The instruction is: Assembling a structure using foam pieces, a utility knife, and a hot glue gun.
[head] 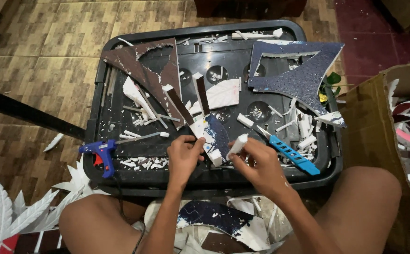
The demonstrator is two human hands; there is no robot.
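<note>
The person's bare knees are framing the black tray, keeping it close. The left hand is pinching a foam strip steady on the tray, while the right hand is gripping a small white foam piece beside it.

Black plastic tray serves as work surface, littered with white foam offcuts. Left hand grips a blue-and-white foam strip; right hand pinches a small white foam piece just beside it. Blue craft knife lies right, blue glue gun at the tray's left edge. Cardboard box stands far right.
</note>
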